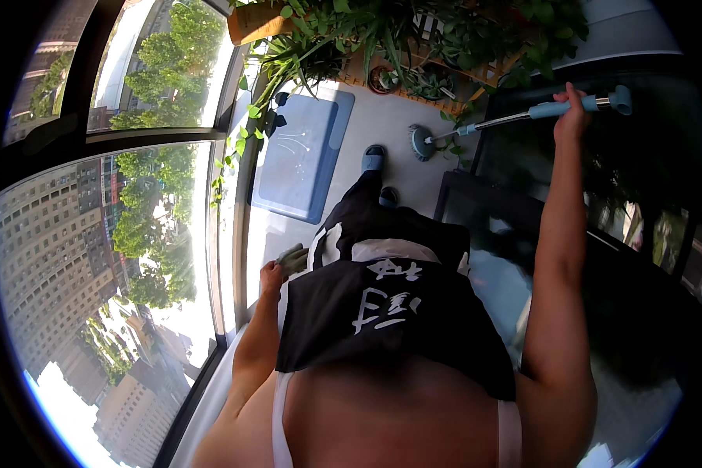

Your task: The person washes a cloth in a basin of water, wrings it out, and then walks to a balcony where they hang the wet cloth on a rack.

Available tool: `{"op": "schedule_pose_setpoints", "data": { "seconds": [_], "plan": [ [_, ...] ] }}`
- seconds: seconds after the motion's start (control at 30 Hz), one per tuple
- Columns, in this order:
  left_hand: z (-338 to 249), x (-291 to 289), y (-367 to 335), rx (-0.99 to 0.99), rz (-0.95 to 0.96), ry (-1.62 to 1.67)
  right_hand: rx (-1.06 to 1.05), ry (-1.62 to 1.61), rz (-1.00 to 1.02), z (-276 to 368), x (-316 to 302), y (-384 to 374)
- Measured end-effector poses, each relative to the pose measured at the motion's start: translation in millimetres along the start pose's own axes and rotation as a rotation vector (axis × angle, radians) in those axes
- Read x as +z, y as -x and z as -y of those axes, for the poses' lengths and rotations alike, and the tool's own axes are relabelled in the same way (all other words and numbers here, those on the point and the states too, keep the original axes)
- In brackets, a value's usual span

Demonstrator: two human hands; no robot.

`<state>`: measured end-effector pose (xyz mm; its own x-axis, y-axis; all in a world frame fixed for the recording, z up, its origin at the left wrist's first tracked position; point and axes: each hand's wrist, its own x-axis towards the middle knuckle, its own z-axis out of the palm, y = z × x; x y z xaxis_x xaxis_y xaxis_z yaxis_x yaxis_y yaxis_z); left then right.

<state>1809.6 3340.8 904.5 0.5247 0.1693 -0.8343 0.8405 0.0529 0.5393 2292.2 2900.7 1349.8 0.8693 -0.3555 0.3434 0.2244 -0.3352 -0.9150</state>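
My right hand [572,113] is stretched out to the right, its fingers wrapped round the light-blue grip of a long-handled scrub brush [547,111]. From the grip a metal shaft slopes left to a round blue-grey brush head [422,143], down by the pale floor near my feet. At my left side, close to the window, my left hand [271,276] is closed on a grey-green cloth [294,259]. The cloth hangs bunched beside my hip; whether it is a rag or a glove I cannot make out.
Potted plants [437,84] crowd a wooden stand ahead, with vines trailing down. A blue folded mat or flat box [300,156] lies by the left window [234,171]. Dark glass panels [507,191] stand along the right. My slippered foot [373,158] is on the floor.
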Motion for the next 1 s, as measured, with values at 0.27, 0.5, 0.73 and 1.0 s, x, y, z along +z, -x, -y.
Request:
{"op": "schedule_pose_setpoints", "data": {
  "seconds": [0.27,0.5,0.73,1.0],
  "plan": [
    [-152,-11,-148,-0.061,0.093,0.229,0.128,0.243,0.019,-5,28,-135],
    [-242,-24,-210,0.001,0.119,0.239,0.277,0.315,0.074,-2,51,-197],
    [-271,-11,-217,-0.039,0.142,0.232,0.348,0.357,0.053,-5,64,-225],
    [-300,0,-224,-0.052,0.201,0.134,0.305,0.395,0.021,6,87,-245]
  ]
}}
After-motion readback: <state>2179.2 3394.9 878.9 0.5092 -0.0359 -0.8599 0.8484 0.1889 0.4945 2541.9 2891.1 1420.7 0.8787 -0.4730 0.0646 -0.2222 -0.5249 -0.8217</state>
